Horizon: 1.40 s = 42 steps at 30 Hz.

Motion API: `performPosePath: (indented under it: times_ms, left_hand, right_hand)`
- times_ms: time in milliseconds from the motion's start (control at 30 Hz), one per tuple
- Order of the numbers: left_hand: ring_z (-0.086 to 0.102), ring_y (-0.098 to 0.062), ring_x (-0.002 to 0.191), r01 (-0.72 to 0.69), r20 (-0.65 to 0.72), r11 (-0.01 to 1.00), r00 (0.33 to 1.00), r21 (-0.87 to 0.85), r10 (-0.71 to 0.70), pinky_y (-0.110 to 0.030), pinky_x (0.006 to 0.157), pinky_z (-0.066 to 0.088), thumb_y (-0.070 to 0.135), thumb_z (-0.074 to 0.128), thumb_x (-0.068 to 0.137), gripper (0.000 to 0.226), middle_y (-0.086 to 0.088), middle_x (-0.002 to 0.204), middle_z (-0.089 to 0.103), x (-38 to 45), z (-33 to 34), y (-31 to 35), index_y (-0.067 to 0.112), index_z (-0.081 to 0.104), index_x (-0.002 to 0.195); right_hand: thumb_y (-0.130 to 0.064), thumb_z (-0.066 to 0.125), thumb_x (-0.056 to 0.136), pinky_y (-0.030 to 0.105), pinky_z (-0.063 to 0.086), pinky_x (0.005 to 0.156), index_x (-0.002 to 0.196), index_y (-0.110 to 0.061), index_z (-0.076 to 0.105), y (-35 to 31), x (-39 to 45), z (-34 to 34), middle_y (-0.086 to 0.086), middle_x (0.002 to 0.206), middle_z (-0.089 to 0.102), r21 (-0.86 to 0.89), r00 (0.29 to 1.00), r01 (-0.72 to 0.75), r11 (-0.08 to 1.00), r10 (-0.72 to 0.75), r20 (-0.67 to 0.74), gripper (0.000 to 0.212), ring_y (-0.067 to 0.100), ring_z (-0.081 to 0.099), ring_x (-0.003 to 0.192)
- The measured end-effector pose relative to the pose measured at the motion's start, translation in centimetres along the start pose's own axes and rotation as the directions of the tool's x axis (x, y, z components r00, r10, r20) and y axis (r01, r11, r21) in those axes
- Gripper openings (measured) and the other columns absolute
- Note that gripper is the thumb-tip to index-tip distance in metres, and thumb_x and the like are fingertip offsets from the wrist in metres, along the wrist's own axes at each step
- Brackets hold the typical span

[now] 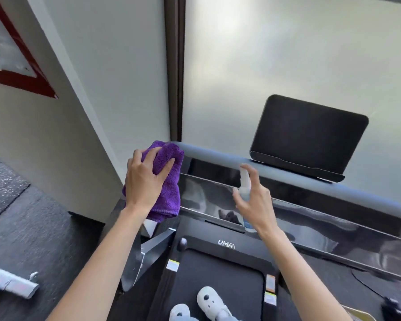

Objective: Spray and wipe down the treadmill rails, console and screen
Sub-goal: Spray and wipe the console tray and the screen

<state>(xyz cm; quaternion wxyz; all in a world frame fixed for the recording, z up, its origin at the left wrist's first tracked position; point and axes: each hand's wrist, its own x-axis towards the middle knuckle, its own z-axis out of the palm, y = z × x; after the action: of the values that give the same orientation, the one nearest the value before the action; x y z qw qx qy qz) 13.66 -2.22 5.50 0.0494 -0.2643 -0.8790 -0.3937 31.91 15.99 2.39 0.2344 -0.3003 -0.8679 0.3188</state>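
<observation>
Two hands at the treadmill's grey rail (pixel 218 158).
Left hand (pixel 146 179) grips purple cloth (pixel 169 177) on its end; right hand (pixel 257 200) grips spray bottle (pixel 244 184).

My right hand (pixel 256 200) covers most of the spray bottle (pixel 244 181), so I can't read its label. The purple cloth (pixel 168 179) hides the rail's (pixel 276 169) left end. The console (pixel 287 225) runs off the right edge, and my shoes (pixel 208 302) are cropped below.

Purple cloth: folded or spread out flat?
Folded. The purple cloth is bunched in thick layers under the left hand, which presses it on the rail's left end.
</observation>
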Motion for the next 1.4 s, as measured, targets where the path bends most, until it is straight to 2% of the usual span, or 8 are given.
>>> performPosePath:
  times_ms: [200, 433, 633, 733, 833, 1033, 1167, 1400]
  left_hand:
    - [0.051, -0.032, 0.109, -0.038, 0.061, 0.997, 0.997, -0.064, 0.042, -0.039, 0.089, 0.043, 0.039, 0.064, 0.089, 0.04, -0.01, 0.117, 0.054, -1.5, 2.0, 1.7, 0.015, 0.063, 0.121]
    - [0.05, -0.03, 0.11, -0.057, 0.095, 0.996, 0.993, -0.076, 0.064, -0.036, 0.085, 0.042, 0.04, 0.064, 0.089, 0.038, -0.008, 0.117, 0.054, -2.9, 3.1, 3.0, 0.017, 0.063, 0.119]
    - [0.051, -0.029, 0.109, -0.034, 0.073, 0.998, 0.997, -0.05, 0.037, -0.043, 0.084, 0.047, 0.044, 0.061, 0.089, 0.041, -0.006, 0.12, 0.053, -2.5, 2.7, 3.6, 0.019, 0.062, 0.12]
    - [0.05, -0.03, 0.11, -0.035, 0.063, 0.998, 0.997, -0.043, 0.038, -0.043, 0.084, 0.047, 0.044, 0.061, 0.089, 0.04, -0.006, 0.12, 0.052, -2.2, 2.8, 3.8, 0.02, 0.062, 0.121]
    - [0.05, -0.031, 0.111, -0.031, 0.076, 0.999, 0.997, -0.028, 0.033, -0.042, 0.086, 0.045, 0.043, 0.062, 0.089, 0.041, -0.007, 0.121, 0.052, -2.1, 3.1, 4.1, 0.019, 0.062, 0.121]
    - [0.049, -0.033, 0.11, -0.062, 0.11, 0.997, 0.992, -0.037, 0.065, -0.043, 0.089, 0.043, 0.039, 0.064, 0.089, 0.041, -0.01, 0.12, 0.053, -3.0, 4.6, 5.7, 0.016, 0.063, 0.122]
    - [0.049, -0.032, 0.11, -0.068, 0.145, 0.997, 0.987, -0.047, 0.075, -0.041, 0.091, 0.041, 0.041, 0.063, 0.089, 0.042, -0.009, 0.122, 0.053, -3.8, 6.1, 7.2, 0.017, 0.062, 0.123]
    - [0.049, -0.031, 0.11, -0.086, 0.17, 0.994, 0.981, -0.064, 0.095, -0.038, 0.087, 0.041, 0.04, 0.065, 0.088, 0.039, -0.007, 0.121, 0.054, -5.2, 8.0, 8.7, 0.02, 0.063, 0.121]
  right_hand:
    - [-0.006, 0.067, 0.082, 0.028, 0.044, 0.056, 0.133, -0.04, 0.037, 1.9, -4.4, -3.4, -0.008, 0.054, 0.047, -0.061, 0.987, -0.099, 0.993, 0.091, -0.13, 0.069, 0.011, 0.048, 0.051]
    - [-0.005, 0.063, 0.083, 0.03, 0.04, 0.056, 0.129, -0.04, 0.035, 1.7, -5.3, -3.5, -0.014, 0.059, 0.044, -0.159, 0.988, -0.111, 0.981, 0.092, -0.122, 0.064, 0.018, 0.048, 0.058]
    - [0.0, 0.056, 0.079, 0.038, 0.046, 0.059, 0.124, -0.036, 0.037, 1.3, -4.2, -3.3, -0.004, 0.059, 0.044, -0.098, 0.989, -0.119, 0.988, 0.109, -0.101, 0.061, 0.027, 0.047, 0.057]
    - [-0.001, 0.055, 0.079, 0.03, 0.037, 0.051, 0.128, -0.034, 0.038, 1.7, -4.1, -3.3, -0.01, 0.056, 0.04, -0.163, 0.993, -0.112, 0.98, 0.103, -0.066, 0.062, 0.019, 0.043, 0.053]
    - [-0.001, 0.055, 0.079, 0.029, 0.031, 0.051, 0.136, -0.028, 0.042, 2.2, -4.2, -3.8, -0.009, 0.056, 0.04, -0.217, 0.989, -0.145, 0.965, 0.133, -0.068, 0.064, 0.024, 0.047, 0.056]
    - [-0.003, 0.061, 0.082, 0.03, 0.036, 0.056, 0.138, -0.031, 0.043, 3.9, -5.5, -6.5, -0.012, 0.062, 0.043, -0.175, 0.975, -0.184, 0.967, 0.157, -0.158, 0.065, 0.016, 0.046, 0.059]
    - [-0.002, 0.061, 0.084, 0.037, 0.046, 0.059, 0.136, -0.029, 0.046, 5.3, -6.6, -8.6, -0.011, 0.061, 0.043, -0.15, 0.96, -0.223, 0.963, 0.19, -0.205, 0.061, 0.022, 0.048, 0.059]
    - [-0.001, 0.061, 0.081, 0.032, 0.042, 0.061, 0.124, -0.034, 0.043, 7.2, -8.2, -10.7, -0.005, 0.052, 0.04, -0.044, 0.932, -0.252, 0.967, 0.23, -0.281, 0.057, 0.016, 0.041, 0.05]
